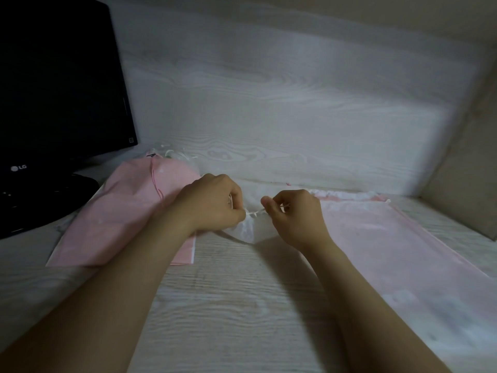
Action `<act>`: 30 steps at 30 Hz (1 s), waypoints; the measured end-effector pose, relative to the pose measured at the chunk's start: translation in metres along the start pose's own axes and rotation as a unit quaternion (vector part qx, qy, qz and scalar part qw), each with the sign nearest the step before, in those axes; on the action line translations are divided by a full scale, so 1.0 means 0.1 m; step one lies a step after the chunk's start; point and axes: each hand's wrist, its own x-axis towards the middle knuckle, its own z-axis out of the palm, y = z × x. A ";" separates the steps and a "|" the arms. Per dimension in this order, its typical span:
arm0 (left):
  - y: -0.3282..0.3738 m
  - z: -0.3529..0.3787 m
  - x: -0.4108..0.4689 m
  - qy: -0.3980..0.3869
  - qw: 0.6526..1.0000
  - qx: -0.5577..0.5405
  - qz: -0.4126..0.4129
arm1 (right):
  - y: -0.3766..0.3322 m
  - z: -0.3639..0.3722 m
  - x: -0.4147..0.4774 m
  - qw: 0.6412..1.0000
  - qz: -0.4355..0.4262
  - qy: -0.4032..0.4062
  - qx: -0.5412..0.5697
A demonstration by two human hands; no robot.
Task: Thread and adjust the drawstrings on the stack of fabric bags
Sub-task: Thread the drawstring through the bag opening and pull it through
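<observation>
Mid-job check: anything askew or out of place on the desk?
Nothing damaged. A loose pink cord trails across the left bag pile, and the right bag has a bunched top hem. Left hand and right hand pinch its white drawstring.

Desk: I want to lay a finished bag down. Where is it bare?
Bare desk lies in the near middle, bordered by the left pink bag and the right pink bag. Crowded farther back: the left hand and right hand pinch the white drawstring, and the monitor fills the left corner.
</observation>
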 end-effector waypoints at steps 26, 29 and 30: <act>0.19 0.04 0.08 -0.003 0.946 -0.325 0.013 | -0.02 0.06 -0.04 0.994 0.092 -0.064 0.015; 0.22 0.06 0.08 -0.020 0.898 -0.440 -0.008 | 0.00 0.07 -0.04 0.995 0.082 -0.056 0.012; 0.23 0.07 0.06 -0.025 0.879 -0.476 -0.014 | 0.00 0.07 -0.04 0.995 0.078 -0.054 0.009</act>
